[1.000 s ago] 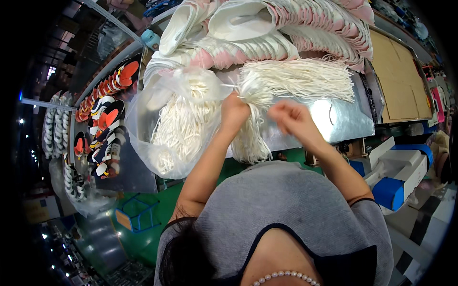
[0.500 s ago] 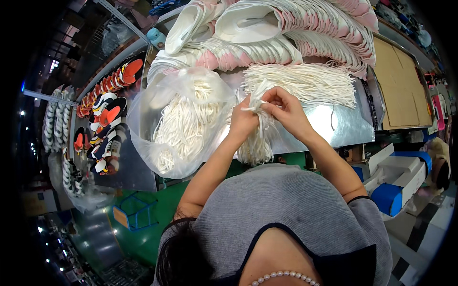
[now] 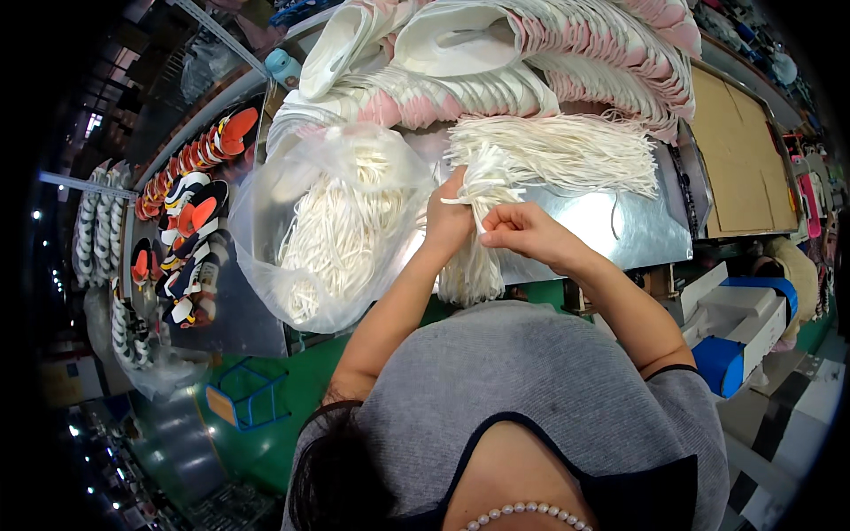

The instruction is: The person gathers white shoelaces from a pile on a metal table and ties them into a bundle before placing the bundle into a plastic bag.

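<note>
Clear plastic bag (image 3: 266, 221) of white laces (image 3: 336, 239) beside left hand (image 3: 447, 221)

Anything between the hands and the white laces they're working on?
Nothing visible. Both the left hand and right hand already grip the laces directly, at the table edge. The bag of more laces lies to the left, out of the way.
</note>
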A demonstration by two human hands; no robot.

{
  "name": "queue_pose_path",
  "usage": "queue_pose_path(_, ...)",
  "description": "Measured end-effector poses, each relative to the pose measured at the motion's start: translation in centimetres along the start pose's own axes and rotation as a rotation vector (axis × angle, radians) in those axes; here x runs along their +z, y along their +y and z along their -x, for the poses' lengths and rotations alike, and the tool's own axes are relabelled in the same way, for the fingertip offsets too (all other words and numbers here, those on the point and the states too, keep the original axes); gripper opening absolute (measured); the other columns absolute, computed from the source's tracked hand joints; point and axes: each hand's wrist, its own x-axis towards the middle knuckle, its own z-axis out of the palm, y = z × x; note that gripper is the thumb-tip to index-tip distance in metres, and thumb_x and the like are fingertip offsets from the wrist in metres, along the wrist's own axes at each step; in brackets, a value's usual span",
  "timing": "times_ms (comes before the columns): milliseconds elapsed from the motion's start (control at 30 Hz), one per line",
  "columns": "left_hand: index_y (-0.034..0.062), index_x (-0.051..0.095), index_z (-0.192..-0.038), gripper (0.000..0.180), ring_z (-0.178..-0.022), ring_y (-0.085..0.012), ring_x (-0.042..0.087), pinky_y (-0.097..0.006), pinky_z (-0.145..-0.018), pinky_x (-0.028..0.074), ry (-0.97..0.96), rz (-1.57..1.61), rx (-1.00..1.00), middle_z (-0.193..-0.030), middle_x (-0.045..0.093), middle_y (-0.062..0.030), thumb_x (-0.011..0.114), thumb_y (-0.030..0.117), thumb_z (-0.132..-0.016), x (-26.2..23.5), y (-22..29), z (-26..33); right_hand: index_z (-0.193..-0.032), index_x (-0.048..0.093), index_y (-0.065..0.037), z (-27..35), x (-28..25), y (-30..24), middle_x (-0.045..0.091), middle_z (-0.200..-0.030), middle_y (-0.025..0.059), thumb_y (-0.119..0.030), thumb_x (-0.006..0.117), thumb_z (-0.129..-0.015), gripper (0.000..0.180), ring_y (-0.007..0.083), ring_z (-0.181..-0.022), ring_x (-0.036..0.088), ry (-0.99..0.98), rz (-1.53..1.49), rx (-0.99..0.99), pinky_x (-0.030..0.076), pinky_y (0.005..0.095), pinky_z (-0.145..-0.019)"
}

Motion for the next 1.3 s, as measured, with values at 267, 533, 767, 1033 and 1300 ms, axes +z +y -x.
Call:
queue_pose_path(267, 0.0041, 0.057, -0.109, 0.034, -0.09, -0.0337, 0.061, -0.037, -0.079, 0.047, 0.005, -0.118, -0.077, -0.096, 0.065, -0.017, 0.058, 0.007, -0.075, 0.4, -2.0, -1.1, -0.096, 0.057, -0.004, -0.7, -0.8, 3.2, 0.051, -0.087, -0.0006, -0.013, 0.062, -0.085, 0.015, 0.008, -0.074, 0.051, 0.329, 0.292, -0.463, 0.042, 0.0204, -0.06)
queue_pose_path(533, -0.0089, 0.06, -0.102, 0.034, -0.086, -0.0193, 0.06, -0.032, -0.074, 0.049, -0.056, -0.075, -0.357, -0.1, 0.063, -0.0115, 0.06, 0.017, -0.08, -2.1, -4.1, 0.4, -0.087, 0.058, -0.005, -4.8, 1.3, 4.7, 0.057, -0.072, 0.0009, -0.014, 0.063, -0.081, 0.011, 0.0079, -0.065, 0.052, 0.435, -0.002, -0.595, 0.044, 0.0238, -0.06)
queue_pose_path(767, -0.0085, 0.06, -0.104, 0.032, -0.087, -0.0177, 0.06, -0.031, -0.076, 0.048, -0.166, 0.15, -0.163, -0.101, 0.063, -0.0125, 0.057, 0.016, -0.084, 2.3, -3.6, -1.3, -0.084, 0.057, -0.003, -3.4, 0.6, 4.5, 0.059, -0.072, 0.0002, -0.013, 0.063, -0.081, 0.012, 0.0097, -0.068, 0.053, 0.361, -0.382, -0.413, 0.044, 0.0272, -0.061)
queue_pose_path(1033, -0.0038, 0.062, -0.097, 0.025, -0.076, -0.025, 0.058, -0.036, -0.067, 0.047, -0.216, -0.325, -0.075, -0.084, 0.064, -0.014, 0.053, 0.011, -0.078, 0.4, -6.7, -2.0, -0.088, 0.056, -0.01, -1.0, -1.6, 5.0, 0.055, -0.076, -0.0036, -0.017, 0.059, -0.087, 0.007, 0.0043, -0.067, 0.051, 0.423, -0.528, -0.344, 0.043, 0.02, -0.057)
queue_pose_path(1300, 0.0064, 0.057, -0.112, 0.037, -0.093, -0.028, 0.063, -0.033, -0.078, 0.047, -0.073, -0.068, -0.056, -0.098, 0.066, -0.0139, 0.065, 0.017, -0.078, 3.3, -0.7, -1.8, -0.098, 0.054, -0.001, 1.0, -2.3, 2.5, 0.058, -0.076, 0.0054, -0.003, 0.052, -0.088, 0.011, 0.009, -0.065, 0.057, 0.551, -0.512, -0.325, 0.046, 0.0201, -0.055)
